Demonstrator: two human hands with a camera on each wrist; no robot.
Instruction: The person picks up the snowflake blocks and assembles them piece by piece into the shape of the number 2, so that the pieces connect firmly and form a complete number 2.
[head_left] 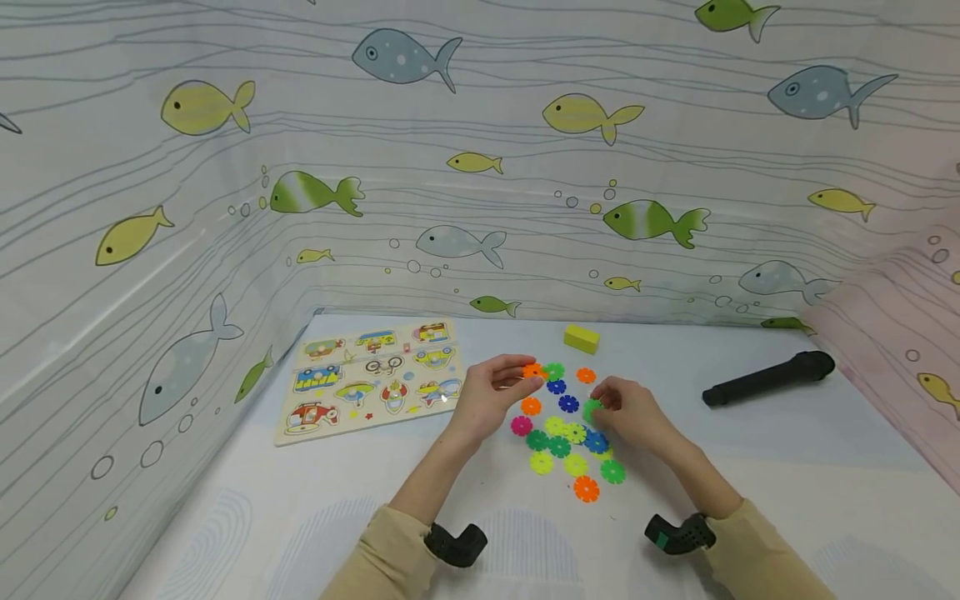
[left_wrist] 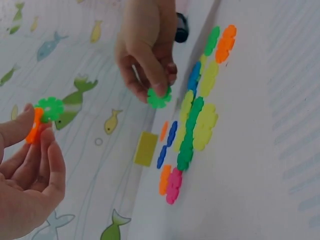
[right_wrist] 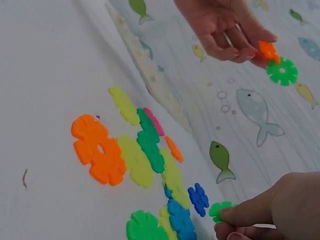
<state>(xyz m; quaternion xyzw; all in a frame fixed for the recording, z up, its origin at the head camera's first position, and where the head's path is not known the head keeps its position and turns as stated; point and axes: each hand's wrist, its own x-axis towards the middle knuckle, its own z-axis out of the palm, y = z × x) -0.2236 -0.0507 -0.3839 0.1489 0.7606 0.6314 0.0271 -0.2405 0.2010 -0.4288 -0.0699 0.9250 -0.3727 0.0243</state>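
My left hand (head_left: 486,402) pinches an orange notched plastic disc (left_wrist: 35,125) between thumb and fingers. A green disc (left_wrist: 50,108) is joined to its edge, and both are raised above the table. Facing it, my right hand (head_left: 636,415) holds another green disc (right_wrist: 220,211) by thumb and fingertips, apart from the joined pair. Below and between the hands, several loose discs lie on the table, among them a pink disc (head_left: 522,426), a dark green disc (head_left: 558,447), a blue disc (head_left: 597,441) and an orange disc (head_left: 587,489). Some of the loose discs overlap.
A wooden vehicle puzzle board (head_left: 367,367) lies at the left. Behind the discs sits a yellow block (head_left: 582,338). A black microphone-shaped object (head_left: 768,379) rests at the right. Fish-patterned sheeting (head_left: 525,192) rises behind the white table and along its sides.
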